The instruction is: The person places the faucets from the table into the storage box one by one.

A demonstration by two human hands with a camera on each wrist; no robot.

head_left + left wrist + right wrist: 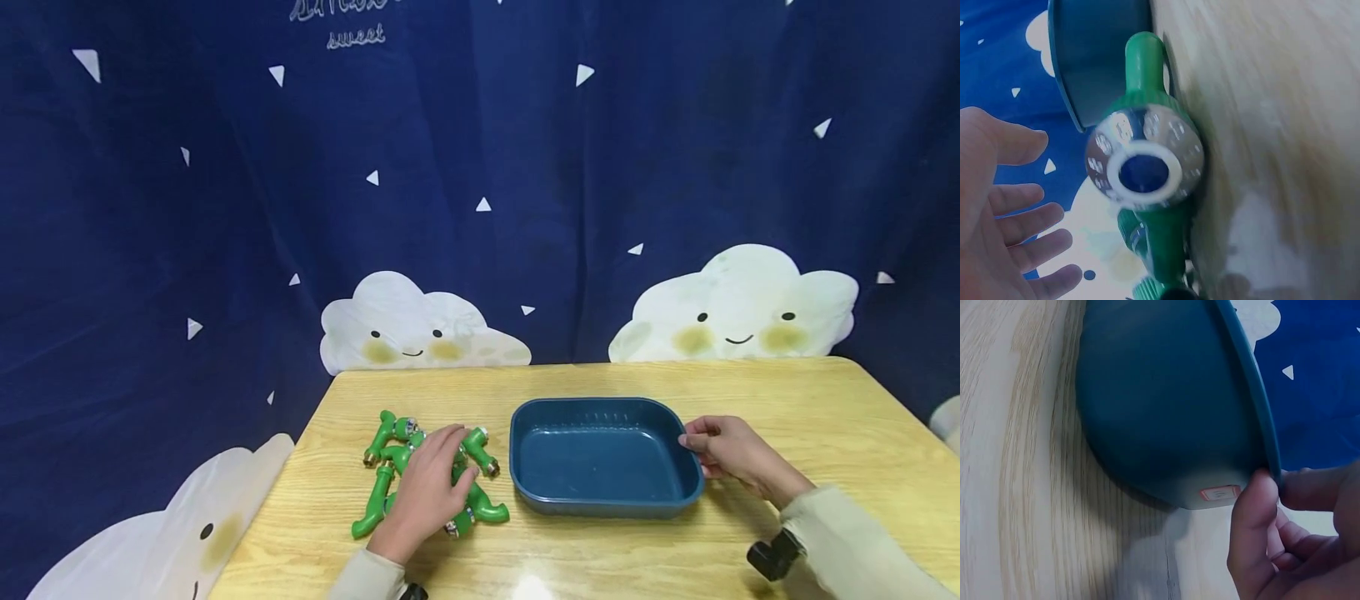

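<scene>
My left hand point(427, 493) is over a cluster of green pipe fittings point(376, 504) on the left of the table, its fingers relaxed. The left wrist view shows that hand point(1007, 219) spread, with nothing between thumb and fingers. Beside it lies a green fitting point(1145, 65) with a shiny metal collar around a white ring and a dark blue centre. With thumb and fingers my right hand point(738, 454) pinches the right rim of a dark blue rectangular basin point(603, 467). In the right wrist view, the pinch is at the rim near a small red-edged label point(1220, 492).
The wooden table point(570, 554) bears the basin near its middle, just right of the fittings. Some fittings have metal threaded ends. A dark blue curtain point(465, 125) with white triangles and smiling clouds hangs behind the table and along its left side.
</scene>
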